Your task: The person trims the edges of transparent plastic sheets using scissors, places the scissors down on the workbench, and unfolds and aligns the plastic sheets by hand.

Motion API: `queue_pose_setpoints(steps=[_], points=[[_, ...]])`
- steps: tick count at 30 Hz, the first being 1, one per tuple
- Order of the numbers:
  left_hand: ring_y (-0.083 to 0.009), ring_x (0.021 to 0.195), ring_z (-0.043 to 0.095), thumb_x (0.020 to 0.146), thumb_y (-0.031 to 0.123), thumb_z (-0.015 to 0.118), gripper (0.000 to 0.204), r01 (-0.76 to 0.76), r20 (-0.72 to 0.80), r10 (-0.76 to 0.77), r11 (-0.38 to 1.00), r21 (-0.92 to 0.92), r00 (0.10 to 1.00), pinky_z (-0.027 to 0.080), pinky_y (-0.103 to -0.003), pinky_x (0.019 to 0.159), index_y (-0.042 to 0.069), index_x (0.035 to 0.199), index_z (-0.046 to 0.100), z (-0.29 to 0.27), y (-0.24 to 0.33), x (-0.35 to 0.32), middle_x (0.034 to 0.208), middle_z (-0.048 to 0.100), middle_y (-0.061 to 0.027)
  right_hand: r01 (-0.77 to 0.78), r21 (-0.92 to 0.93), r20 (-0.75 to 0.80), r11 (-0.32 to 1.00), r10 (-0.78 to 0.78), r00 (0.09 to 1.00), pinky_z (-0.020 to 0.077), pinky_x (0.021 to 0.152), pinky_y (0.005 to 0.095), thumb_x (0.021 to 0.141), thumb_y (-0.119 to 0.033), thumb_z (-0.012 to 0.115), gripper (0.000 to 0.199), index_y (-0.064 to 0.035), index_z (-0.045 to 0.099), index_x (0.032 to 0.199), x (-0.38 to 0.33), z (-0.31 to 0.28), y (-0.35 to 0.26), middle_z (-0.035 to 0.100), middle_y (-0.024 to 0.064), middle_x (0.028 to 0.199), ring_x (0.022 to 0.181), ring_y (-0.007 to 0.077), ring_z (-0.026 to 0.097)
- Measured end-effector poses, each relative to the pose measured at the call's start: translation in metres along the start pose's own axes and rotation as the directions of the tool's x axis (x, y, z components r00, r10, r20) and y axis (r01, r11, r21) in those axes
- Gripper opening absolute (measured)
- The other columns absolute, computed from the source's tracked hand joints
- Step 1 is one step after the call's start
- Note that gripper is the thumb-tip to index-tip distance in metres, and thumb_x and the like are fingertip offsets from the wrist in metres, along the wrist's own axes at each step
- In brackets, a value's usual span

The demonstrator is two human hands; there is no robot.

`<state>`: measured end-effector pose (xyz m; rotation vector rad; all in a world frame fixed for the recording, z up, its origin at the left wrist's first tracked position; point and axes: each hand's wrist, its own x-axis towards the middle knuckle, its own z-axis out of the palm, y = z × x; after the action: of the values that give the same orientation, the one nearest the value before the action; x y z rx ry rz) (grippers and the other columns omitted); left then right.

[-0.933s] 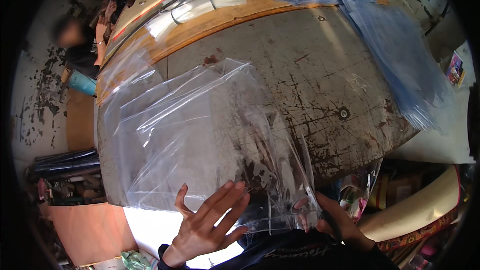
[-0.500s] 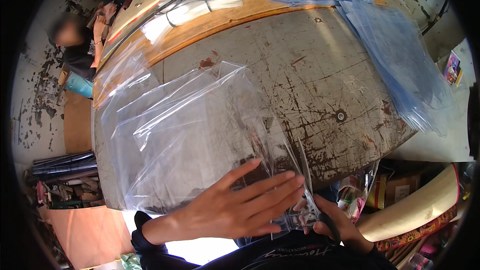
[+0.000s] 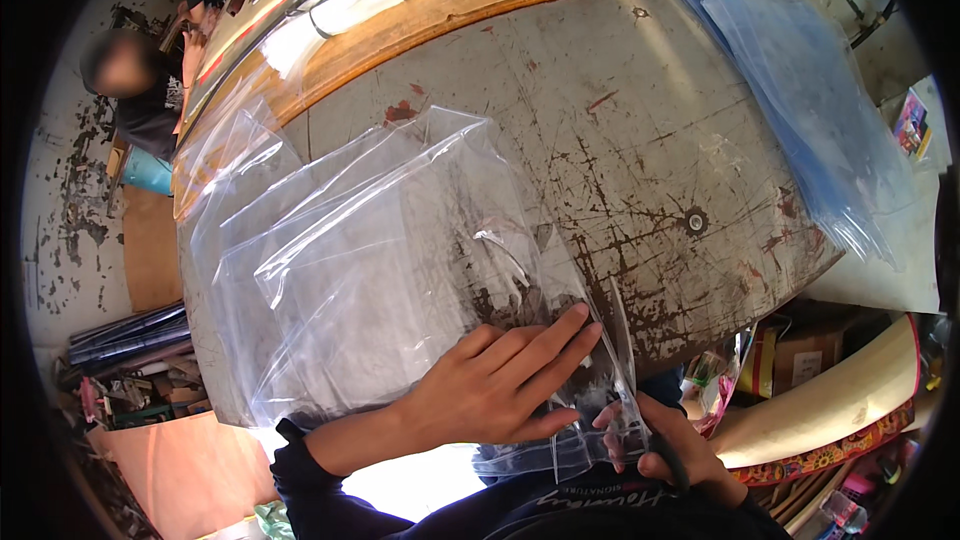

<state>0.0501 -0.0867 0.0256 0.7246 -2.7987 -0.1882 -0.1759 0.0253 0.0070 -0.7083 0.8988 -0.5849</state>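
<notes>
Several clear plastic bags (image 3: 360, 260) lie overlapped on a worn grey metal tabletop (image 3: 640, 140). My left hand (image 3: 500, 385) lies flat on the near right corner of the top bag, fingers stretched toward the right. My right hand (image 3: 655, 445) sits just below the table's near edge, pinching the hanging corner of that clear bag between thumb and fingers. A dark sleeve covers my left forearm.
A stack of blue-tinted plastic sheets (image 3: 800, 90) drapes over the table's right side. A wooden strip (image 3: 420, 25) with more clear bags runs along the far edge. A person (image 3: 140, 90) sits at the far left. Boxes and clutter (image 3: 790, 360) sit under the table.
My left hand has slid from the bag's near left edge rightward across the bag, now pressing flat near the right corner. My right hand stays at the hanging corner.
</notes>
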Motion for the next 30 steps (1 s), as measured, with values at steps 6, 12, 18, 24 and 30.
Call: queue_pose_setpoints(steps=[6, 12, 18, 24, 30], points=[[-0.0122, 0.081, 0.053, 0.085, 0.049, 0.046, 0.055, -0.003, -0.004, 0.003, 1.0, -0.014, 1.0, 0.037, -0.025, 0.068, 0.008, 0.121, 0.056, 0.001, 0.0, 0.0, 0.126, 0.052, -0.0058, 0.002, 0.012, -0.034, 1.0, -0.002, 0.999, 0.0414, 0.066, 0.0246, 0.074, -0.045, 0.067, 0.065, -0.0019, 0.046, 0.117, 0.0, 0.003, -0.002, 0.055, 0.0046, 0.082, 0.073, 0.0102, 0.051], [-0.0122, 0.081, 0.052, 0.086, 0.051, 0.045, 0.055, -0.004, -0.006, 0.004, 1.0, -0.004, 1.0, 0.035, -0.026, 0.068, 0.011, 0.122, 0.056, 0.001, 0.001, -0.001, 0.125, 0.053, -0.0045, 0.001, 0.012, -0.044, 1.0, 0.0, 0.999, 0.0428, 0.068, 0.0253, 0.074, -0.044, 0.068, 0.064, -0.0012, 0.047, 0.117, -0.001, 0.005, -0.003, 0.055, 0.0055, 0.083, 0.075, 0.0104, 0.051], [-0.0118, 0.081, 0.052, 0.085, 0.05, 0.045, 0.054, 0.0, -0.001, 0.0, 1.0, -0.007, 1.0, 0.035, -0.026, 0.067, 0.012, 0.121, 0.057, 0.001, 0.0, -0.002, 0.124, 0.053, -0.0034, 0.012, 0.006, -0.046, 1.0, -0.012, 0.999, 0.0442, 0.067, 0.0255, 0.075, -0.039, 0.07, 0.062, 0.0, 0.047, 0.117, -0.002, 0.004, -0.003, 0.055, 0.0054, 0.083, 0.077, 0.0106, 0.052], [-0.0116, 0.081, 0.052, 0.083, 0.05, 0.049, 0.053, 0.019, -0.001, -0.019, 0.999, -0.034, 1.0, 0.036, -0.025, 0.068, 0.013, 0.12, 0.058, -0.001, 0.001, 0.001, 0.124, 0.054, -0.0032, 0.014, -0.015, -0.03, 1.0, -0.014, 0.999, 0.0444, 0.065, 0.0242, 0.076, -0.032, 0.071, 0.056, 0.0004, 0.047, 0.115, -0.013, 0.002, -0.005, 0.054, 0.0049, 0.081, 0.074, 0.01, 0.052], [-0.0102, 0.081, 0.052, 0.081, 0.046, 0.051, 0.05, 0.006, -0.014, -0.006, 1.0, -0.009, 1.0, 0.035, -0.025, 0.067, 0.013, 0.117, 0.06, 0.0, 0.002, 0.001, 0.124, 0.055, -0.0003, -0.031, -0.065, -0.011, 0.997, 0.031, 0.999, 0.0453, 0.064, 0.024, 0.078, -0.031, 0.07, 0.053, 0.0004, 0.045, 0.113, -0.008, 0.003, -0.011, 0.054, 0.0045, 0.079, 0.069, 0.0091, 0.052]])
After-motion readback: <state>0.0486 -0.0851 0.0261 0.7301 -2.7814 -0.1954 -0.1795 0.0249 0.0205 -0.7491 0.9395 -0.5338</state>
